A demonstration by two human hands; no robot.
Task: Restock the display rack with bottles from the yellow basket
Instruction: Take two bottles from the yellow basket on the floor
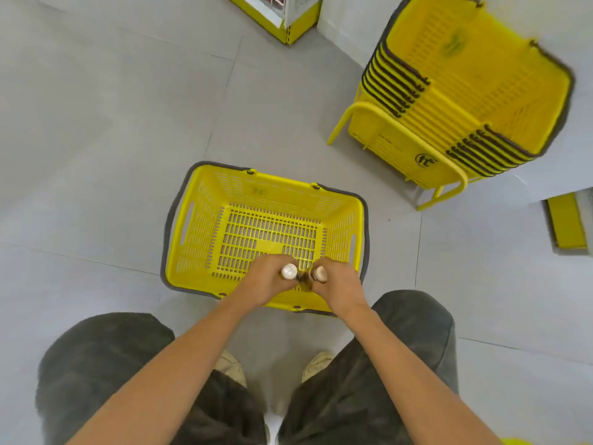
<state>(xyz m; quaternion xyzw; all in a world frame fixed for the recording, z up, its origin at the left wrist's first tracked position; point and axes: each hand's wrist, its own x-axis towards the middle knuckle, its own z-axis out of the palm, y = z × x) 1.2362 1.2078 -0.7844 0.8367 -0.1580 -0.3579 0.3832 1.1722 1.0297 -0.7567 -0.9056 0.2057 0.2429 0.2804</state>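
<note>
A yellow basket (224,200) with grey handles stands on the floor just in front of my feet. Its slatted bottom shows bare. Over its near wall my left hand (266,281) grips a bottle with a white cap (288,271), seen from above. My right hand (337,284) grips a second bottle with a white cap (319,273) right beside it. The two bottles almost touch, and a dark amber part shows between the hands. A corner of the yellow display rack (288,27) stands at the top of the view.
A tall stack of yellow baskets (475,85) on a yellow metal stand (426,146) stands to the right. A yellow base panel (566,224) sits at the right edge. Grey tiled floor lies on the left.
</note>
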